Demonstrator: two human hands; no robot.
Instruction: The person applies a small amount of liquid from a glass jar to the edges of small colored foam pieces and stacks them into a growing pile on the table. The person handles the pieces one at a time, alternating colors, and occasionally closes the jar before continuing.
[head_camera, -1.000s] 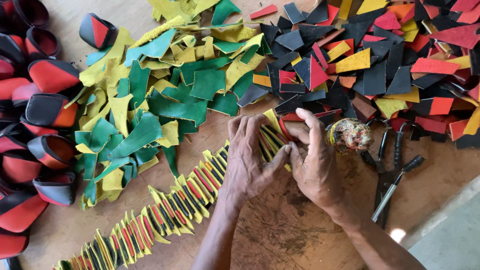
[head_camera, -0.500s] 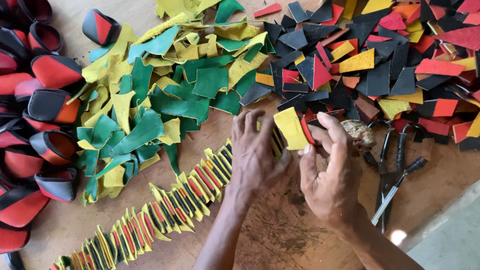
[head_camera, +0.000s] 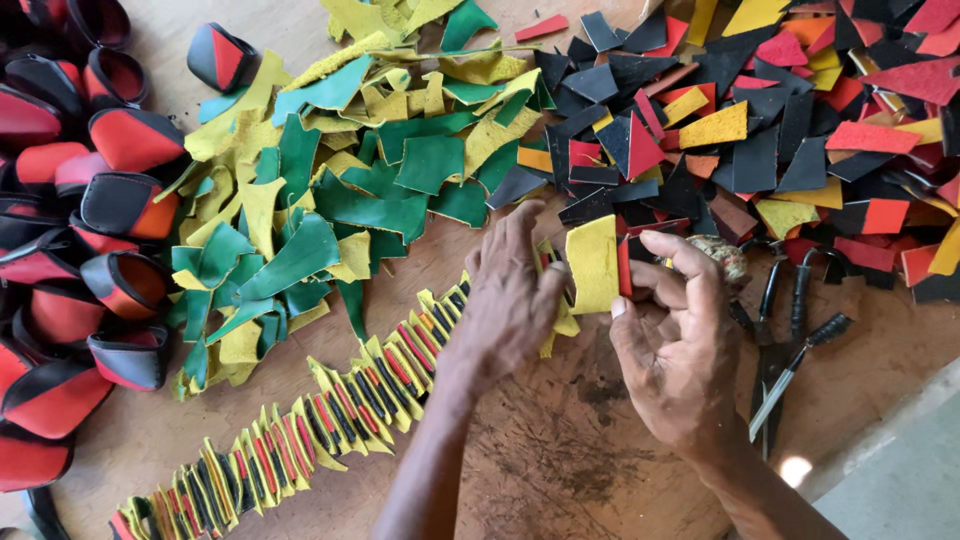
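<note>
My left hand (head_camera: 510, 300) presses down on the upper end of a long row of stacked leather pieces (head_camera: 330, 410), yellow, black, red and green, which runs diagonally across the wooden table (head_camera: 560, 460). My right hand (head_camera: 675, 345) holds a small bundle of pieces upright between thumb and fingers, a yellow leather piece (head_camera: 592, 262) in front with a red and a black one behind it. The bundle stands just to the right of the row's end, close to my left fingertips.
A green and yellow scrap heap (head_camera: 340, 170) lies behind the row. Black, red and yellow cut pieces (head_camera: 760, 130) fill the back right. Sewn red-and-black leather cups (head_camera: 90, 260) crowd the left edge. Black scissors (head_camera: 790, 350) and a ball of twine (head_camera: 725, 255) sit by my right hand.
My right hand has drawn back from the row's end and lifted a yellow-fronted bundle of pieces upright. My left hand stays on the row's end.
</note>
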